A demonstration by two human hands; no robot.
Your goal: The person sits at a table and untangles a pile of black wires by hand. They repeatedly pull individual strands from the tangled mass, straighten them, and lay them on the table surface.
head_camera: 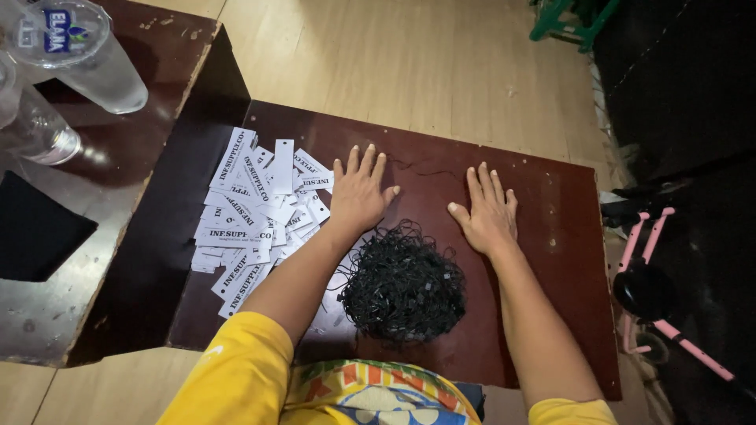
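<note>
Low dark-brown wooden table (551, 197) on pale plank floor (409, 55), surface scuffed, far edge chipped. Heap of white printed paper tags (248, 216) spread over left half toward left edge; tangled pile of black string loops (403, 285) near middle of near edge, just beside tags. Left hand (358, 197) and right hand (488, 212) pressed flat, palms down, toward far edge, well apart.

Head camera looks steeply down, close over a dark low table (551, 197).

Two hands (358, 197), one tangle of black strings (403, 287), two bottles (87, 51)
</note>
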